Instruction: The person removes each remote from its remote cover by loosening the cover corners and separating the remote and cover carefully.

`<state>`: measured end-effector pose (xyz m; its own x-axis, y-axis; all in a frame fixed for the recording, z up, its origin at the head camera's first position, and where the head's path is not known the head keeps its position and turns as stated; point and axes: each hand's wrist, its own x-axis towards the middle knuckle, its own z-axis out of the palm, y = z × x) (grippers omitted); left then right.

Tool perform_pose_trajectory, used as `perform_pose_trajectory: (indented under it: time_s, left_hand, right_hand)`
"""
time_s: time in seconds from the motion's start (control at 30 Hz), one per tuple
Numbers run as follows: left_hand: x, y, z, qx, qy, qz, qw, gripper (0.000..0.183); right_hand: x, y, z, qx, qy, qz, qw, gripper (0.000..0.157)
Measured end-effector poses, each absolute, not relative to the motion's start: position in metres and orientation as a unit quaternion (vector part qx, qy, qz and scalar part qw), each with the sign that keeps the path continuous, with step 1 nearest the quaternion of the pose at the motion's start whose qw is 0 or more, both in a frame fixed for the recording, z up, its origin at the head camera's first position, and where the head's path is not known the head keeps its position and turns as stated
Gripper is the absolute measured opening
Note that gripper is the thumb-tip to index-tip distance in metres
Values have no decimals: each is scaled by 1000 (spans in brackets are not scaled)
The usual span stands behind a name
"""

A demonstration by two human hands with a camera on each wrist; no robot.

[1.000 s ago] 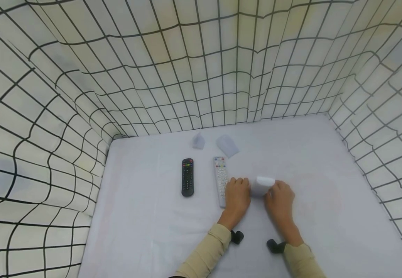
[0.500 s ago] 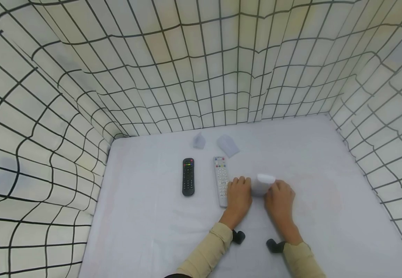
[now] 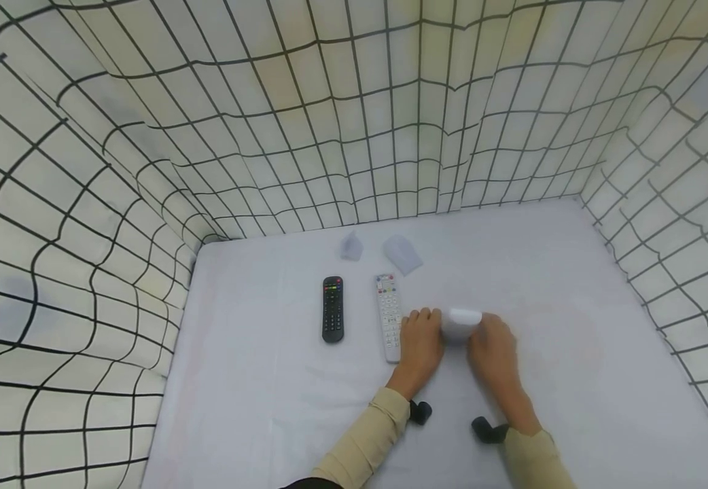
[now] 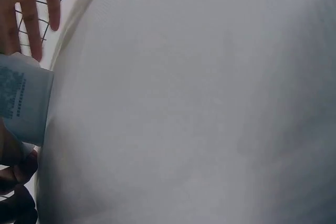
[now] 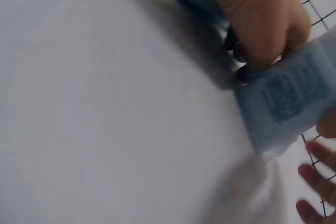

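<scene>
Between both hands is a small white box [image 3: 456,333] with a bright top edge. The left wrist view shows the box [image 4: 31,98] with a printed code patch and pale flaps at its end. My left hand [image 3: 421,343] grips its left side; in the right wrist view its thumb lies on the box [image 5: 294,95] while the other fingers stretch out behind. My right hand [image 3: 493,350] holds the right side, its fingers bent at the box's end. Beside the left hand lies a white remote control [image 3: 388,316].
A black remote control [image 3: 332,309] lies left of the white one. Behind them are two crumpled translucent wrappers [image 3: 401,254]. White cloth [image 3: 238,373] covers the table, and white walls with a black grid [image 3: 354,136] surround it.
The box's bright top edge has tipped slightly, and the right hand has shifted a little around it. Both hands have stayed on the box; the remotes have not moved.
</scene>
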<state>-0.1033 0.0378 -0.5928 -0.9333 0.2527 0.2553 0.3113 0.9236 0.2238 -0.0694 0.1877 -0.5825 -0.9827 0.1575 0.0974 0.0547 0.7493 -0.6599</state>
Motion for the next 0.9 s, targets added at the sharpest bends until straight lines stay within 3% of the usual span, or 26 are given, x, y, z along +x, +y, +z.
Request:
perform_pose_trajectory:
  time_s: [0.13,0.27,0.6,0.9]
  left_hand:
    - [-104,38,-592,-142,-976,-137,90,14]
    - [-104,37,-592,-141,-976,-144,78,13]
    - [-107,33,-589,-141,-976,-137,89,12]
    - [-110,26,-581,-127,-952,-279,12,15]
  right_hand:
    - [-63,189,-569,-54,-894,443,33,40]
    - [-61,191,-557,-10,-865,501,42,46]
    - [-68,195,-541,36,-859,508,49,41]
    - [-74,199,-527,37,-849,521,82,36]
